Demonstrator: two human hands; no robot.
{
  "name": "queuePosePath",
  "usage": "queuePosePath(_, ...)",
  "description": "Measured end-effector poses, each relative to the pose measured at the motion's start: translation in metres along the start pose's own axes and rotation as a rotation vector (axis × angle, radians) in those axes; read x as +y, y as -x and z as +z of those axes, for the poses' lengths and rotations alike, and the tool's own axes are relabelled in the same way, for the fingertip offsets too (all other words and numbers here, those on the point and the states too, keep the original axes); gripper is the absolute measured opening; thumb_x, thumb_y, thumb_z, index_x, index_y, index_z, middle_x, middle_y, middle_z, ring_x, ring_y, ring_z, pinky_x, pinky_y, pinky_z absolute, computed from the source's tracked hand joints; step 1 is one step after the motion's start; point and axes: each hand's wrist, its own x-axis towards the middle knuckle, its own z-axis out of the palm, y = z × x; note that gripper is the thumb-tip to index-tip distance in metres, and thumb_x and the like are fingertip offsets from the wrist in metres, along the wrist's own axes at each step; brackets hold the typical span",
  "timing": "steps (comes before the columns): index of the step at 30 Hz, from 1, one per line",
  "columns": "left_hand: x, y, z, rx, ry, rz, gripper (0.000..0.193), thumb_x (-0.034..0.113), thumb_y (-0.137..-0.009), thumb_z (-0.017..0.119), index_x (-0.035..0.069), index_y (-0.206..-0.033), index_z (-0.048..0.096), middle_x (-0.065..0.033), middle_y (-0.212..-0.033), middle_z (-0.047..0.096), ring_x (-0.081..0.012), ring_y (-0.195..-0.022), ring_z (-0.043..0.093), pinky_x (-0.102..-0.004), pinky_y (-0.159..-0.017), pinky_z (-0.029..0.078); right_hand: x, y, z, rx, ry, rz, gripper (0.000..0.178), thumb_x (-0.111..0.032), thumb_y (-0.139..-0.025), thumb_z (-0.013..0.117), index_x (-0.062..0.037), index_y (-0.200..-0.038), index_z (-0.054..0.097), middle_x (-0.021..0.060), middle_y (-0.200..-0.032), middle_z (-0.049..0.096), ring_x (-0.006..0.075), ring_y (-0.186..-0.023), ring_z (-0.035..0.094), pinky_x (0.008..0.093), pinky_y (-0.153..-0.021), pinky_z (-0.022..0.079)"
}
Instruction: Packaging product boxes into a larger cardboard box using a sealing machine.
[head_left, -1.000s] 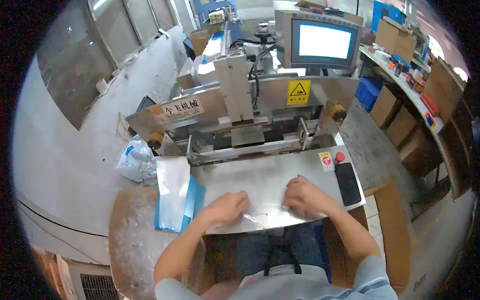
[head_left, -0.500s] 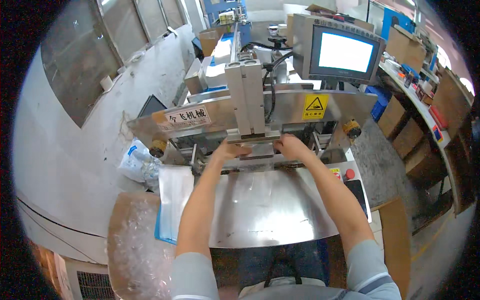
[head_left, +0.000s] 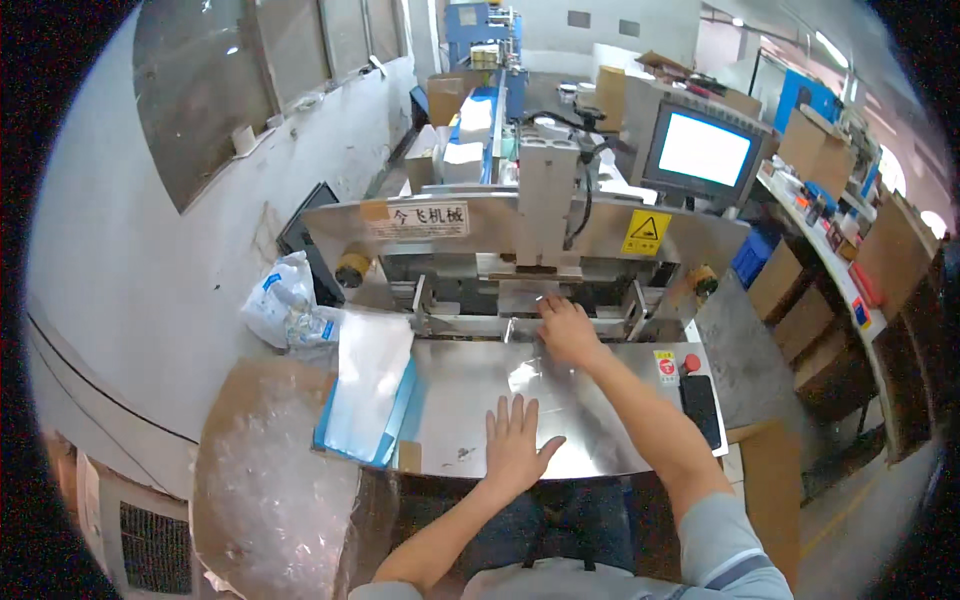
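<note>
My left hand (head_left: 514,446) lies palm down on the steel work plate (head_left: 450,400), its fingers spread and nothing in them. Farther forward, my right hand (head_left: 568,330) reaches to the machine's low opening. Its fingers are stretched out over the right edge of a flat shiny piece (head_left: 518,298) under the press head (head_left: 548,200); I cannot tell whether that piece is metal or film. A clear plastic film (head_left: 520,372) appears to lie on the plate between my hands, mostly lost in glare.
White sheets on a blue folder (head_left: 372,385) lie left of the plate, above a carton of clear plastic bags (head_left: 275,480). A red button (head_left: 692,362) and a black phone (head_left: 700,410) are at right. A lit screen (head_left: 703,150) stands behind the machine's crossbar.
My left hand has come away from the press opening and back onto the plate, now spread flat. My right hand has shifted slightly nearer. The head view has turned left and up.
</note>
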Motion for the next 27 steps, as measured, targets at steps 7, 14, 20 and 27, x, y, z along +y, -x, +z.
queuePosePath(7,-0.012,-0.015,0.006,-0.037,-0.052,-0.030,0.073,0.055,-0.093,0.057,-0.001,-0.140,0.048,-0.0268,-0.149,0.040,-0.0477,-0.140,0.032,-0.0649,-0.113,0.021,-0.038,-0.009,-0.003,-0.087,0.071,0.223,0.061,-0.037,-0.092,0.061,0.0019,-0.137,0.048,0.0209,-0.146,0.047,0.0360,-0.133,0.047,0.0534,-0.107,0.038)
queuePosePath(14,-0.006,-0.015,0.007,-0.040,-0.065,-0.022,0.070,0.055,-0.095,0.051,0.000,-0.139,0.051,-0.0252,-0.148,0.042,-0.0464,-0.140,0.032,-0.0662,-0.114,0.019,-0.024,-0.006,-0.003,-0.059,0.039,0.205,0.062,-0.040,-0.095,0.056,0.0032,-0.137,0.048,0.0197,-0.144,0.050,0.0352,-0.134,0.046,0.0578,-0.108,0.035)
queuePosePath(20,-0.002,-0.017,0.007,-0.070,-0.058,-0.017,0.067,0.052,-0.095,0.053,0.001,-0.137,0.053,-0.0234,-0.148,0.042,-0.0455,-0.142,0.031,-0.0684,-0.113,0.018,-0.017,-0.009,-0.001,-0.004,0.044,0.196,0.061,-0.042,-0.095,0.056,0.0040,-0.135,0.050,0.0204,-0.142,0.051,0.0366,-0.133,0.047,0.0597,-0.107,0.036)
queuePosePath(27,-0.001,-0.017,0.007,-0.059,-0.037,0.003,0.060,0.046,-0.094,0.059,0.001,-0.133,0.056,-0.0229,-0.146,0.045,-0.0431,-0.139,0.036,-0.0721,-0.110,0.018,-0.018,-0.010,-0.012,-0.036,0.039,0.193,0.062,-0.047,-0.097,0.052,0.0038,-0.132,0.052,0.0222,-0.142,0.050,0.0404,-0.135,0.044,0.0638,-0.106,0.034)
